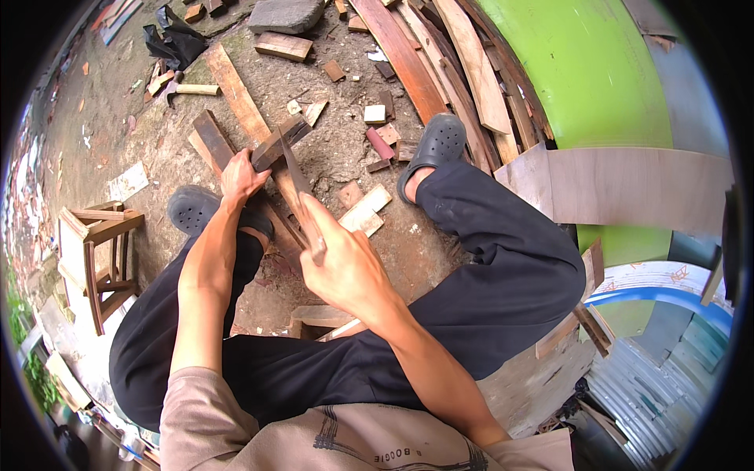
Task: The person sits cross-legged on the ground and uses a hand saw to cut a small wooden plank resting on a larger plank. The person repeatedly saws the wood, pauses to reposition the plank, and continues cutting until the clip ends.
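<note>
My left hand (pixel 241 177) is closed around the near end of a short dark wooden block (pixel 283 143), pressing it down across a long light plank (pixel 234 88). In my right hand (pixel 338 263) is the handle of a handsaw, its thin blade (pixel 296 174) pointing away from me. The blade's far end meets the block to the right of my left fingers. Another dark plank (pixel 212 135) lies beneath, slanting past my left wrist. How deep the blade sits in the wood cannot be made out.
My feet, in grey clogs (pixel 441 140), stand either side of the planks. A hammer (pixel 196 89) lies at the far left, near a black plastic bag (pixel 174 39). Wood offcuts (pixel 375 115) litter the ground. A small wooden frame (pixel 98 251) stands left; long boards (pixel 400 59) lie far right.
</note>
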The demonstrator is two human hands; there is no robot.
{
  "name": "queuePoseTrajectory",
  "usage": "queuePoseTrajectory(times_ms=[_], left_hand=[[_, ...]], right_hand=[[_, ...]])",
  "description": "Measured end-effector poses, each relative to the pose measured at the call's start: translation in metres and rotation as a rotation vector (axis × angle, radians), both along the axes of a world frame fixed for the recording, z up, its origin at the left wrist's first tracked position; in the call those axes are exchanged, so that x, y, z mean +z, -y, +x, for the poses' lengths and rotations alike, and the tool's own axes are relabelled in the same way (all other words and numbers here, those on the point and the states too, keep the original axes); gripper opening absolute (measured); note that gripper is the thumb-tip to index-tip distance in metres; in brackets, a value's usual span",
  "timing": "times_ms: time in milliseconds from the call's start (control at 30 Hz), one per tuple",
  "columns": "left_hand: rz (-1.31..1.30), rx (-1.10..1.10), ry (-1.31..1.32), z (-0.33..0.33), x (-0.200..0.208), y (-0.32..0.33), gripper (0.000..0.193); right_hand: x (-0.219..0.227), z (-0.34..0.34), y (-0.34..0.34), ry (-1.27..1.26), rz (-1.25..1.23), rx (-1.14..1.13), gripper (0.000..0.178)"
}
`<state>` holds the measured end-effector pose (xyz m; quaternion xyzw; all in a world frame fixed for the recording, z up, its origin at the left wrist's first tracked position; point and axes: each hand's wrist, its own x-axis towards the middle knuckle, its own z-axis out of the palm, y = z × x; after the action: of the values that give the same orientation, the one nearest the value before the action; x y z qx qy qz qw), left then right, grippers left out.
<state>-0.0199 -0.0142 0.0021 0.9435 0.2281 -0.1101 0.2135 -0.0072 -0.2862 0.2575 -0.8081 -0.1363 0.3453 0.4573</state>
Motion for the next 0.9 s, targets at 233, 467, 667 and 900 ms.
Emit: queuePoseTrajectory(times_ms=[233,467,667,900], left_hand=[[0.035,-0.035,0.008,0.000,-0.003,0.003,0.065],[0.121,-0.048,0.013,-0.015,-0.009,0.005,0.071],[0.106,-0.047,-0.020,-0.016,-0.012,0.007,0.069],[0.110,0.017,0.071,-0.010,-0.018,0.008,0.065]], right_hand=[[0.015,0.009,0.009,-0.055,-0.070,0.046,0.072],[-0.013,-0.012,0.033,0.137,0.032,0.057,0.070],[-0.004,-0.012,0.019,0.176,0.000,0.118,0.073],[-0.032,0.007,-0.005,0.245,-0.032,0.143,0.071]])
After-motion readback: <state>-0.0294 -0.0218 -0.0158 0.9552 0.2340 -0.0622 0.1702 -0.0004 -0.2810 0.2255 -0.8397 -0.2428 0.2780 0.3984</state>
